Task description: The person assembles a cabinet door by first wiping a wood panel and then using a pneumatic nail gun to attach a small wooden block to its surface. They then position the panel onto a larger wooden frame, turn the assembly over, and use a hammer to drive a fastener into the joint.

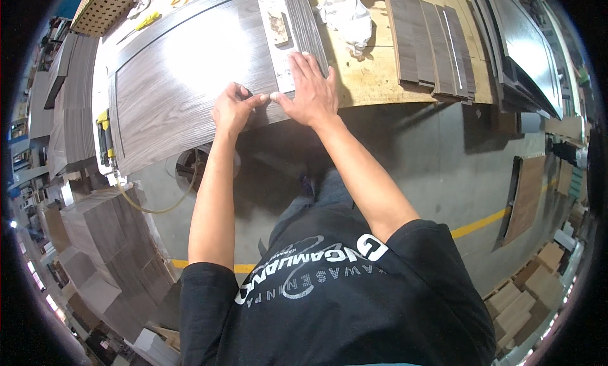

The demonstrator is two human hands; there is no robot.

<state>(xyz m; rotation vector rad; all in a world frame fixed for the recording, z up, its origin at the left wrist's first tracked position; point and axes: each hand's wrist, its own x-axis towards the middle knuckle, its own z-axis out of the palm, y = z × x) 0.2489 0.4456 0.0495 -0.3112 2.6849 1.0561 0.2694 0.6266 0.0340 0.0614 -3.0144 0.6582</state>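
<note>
A grey wood-grain cabinet door point(164, 106) with a recessed middle panel lies on the bench in front of me. Along its right-hand border rests a white strip point(286, 79) with a small wooden block point(277, 30) on top. My right hand point(310, 92) is laid flat over the strip's near end and the door frame, fingers stretched away from me. Beside it, at the door's near edge, my left hand point(233, 107) has its fingers curled and its thumb pointing toward my right thumb. What the left fingers may pinch is hidden.
Crumpled white plastic point(348, 17) and several grey boards point(430, 46) lie on the wooden bench top point(361, 81) at right. Dark glossy panels point(522, 43) stand at far right. A yellow-handled tool point(104, 138) hangs at the bench's left edge, near stacked panels point(73, 112) and a hose point(152, 211).
</note>
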